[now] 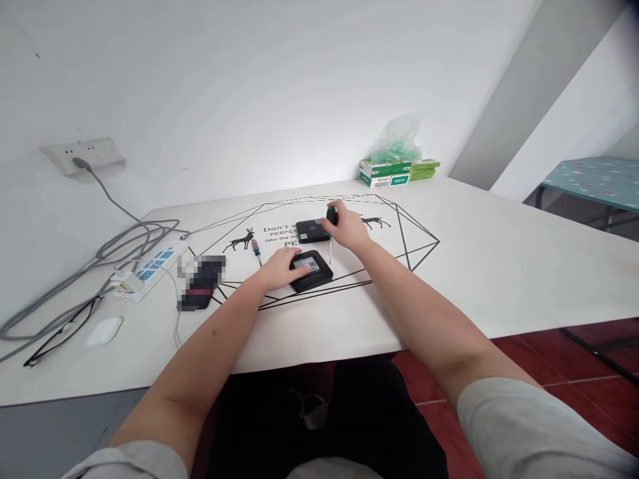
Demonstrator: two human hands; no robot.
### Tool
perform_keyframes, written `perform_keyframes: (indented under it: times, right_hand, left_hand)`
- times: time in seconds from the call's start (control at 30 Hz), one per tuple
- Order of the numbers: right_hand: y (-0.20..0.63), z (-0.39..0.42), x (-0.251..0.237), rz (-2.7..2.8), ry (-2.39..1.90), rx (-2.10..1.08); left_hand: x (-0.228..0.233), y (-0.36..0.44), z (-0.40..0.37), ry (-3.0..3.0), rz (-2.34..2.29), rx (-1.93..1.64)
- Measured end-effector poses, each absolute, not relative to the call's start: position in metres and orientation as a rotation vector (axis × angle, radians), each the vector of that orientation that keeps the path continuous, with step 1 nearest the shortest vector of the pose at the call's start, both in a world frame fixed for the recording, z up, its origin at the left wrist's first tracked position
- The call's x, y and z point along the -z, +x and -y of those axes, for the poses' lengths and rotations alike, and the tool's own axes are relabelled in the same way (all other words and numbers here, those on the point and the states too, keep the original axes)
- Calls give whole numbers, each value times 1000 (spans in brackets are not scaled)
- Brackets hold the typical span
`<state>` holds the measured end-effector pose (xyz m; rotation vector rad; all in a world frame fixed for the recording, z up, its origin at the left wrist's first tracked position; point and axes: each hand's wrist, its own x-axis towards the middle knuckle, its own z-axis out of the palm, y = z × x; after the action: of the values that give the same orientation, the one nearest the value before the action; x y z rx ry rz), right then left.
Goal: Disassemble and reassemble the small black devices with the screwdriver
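A small square black electronic box (319, 274) with a pale label on top lies on the white table. My left hand (285, 269) grips its left side, thumb across the top. Raised above the table, my right hand (348, 226) is closed around the dark handle of a screwdriver (330, 251). Its thin shaft points down beside the box's right edge; I cannot tell whether the tip touches anything. Behind, a second black box (310, 231) lies flat, partly covered by my right hand. A second screwdriver (256, 249) with a blue and red handle rests left of the boxes.
To the left are a pixelated dark object (204, 283), a power strip (154, 266) with a charger, coiled grey cable (107, 249), glasses (62, 336) and a white case (104, 330). Green boxes (387, 171) under a plastic bag (399, 143) stand at the back wall.
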<state>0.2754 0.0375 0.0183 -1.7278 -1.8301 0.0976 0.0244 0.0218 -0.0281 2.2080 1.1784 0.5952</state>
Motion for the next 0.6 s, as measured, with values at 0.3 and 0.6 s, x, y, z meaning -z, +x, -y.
perform_keyframes:
  times: [0.3, 0.6]
  right_hand:
    - [257, -31, -10, 1751, -1282, 6]
    - [253, -20, -16, 1872, -1273, -23]
  left_hand:
    - [5, 21, -8, 2432, -1127, -111]
    - [17, 20, -13, 2285, -1046, -437]
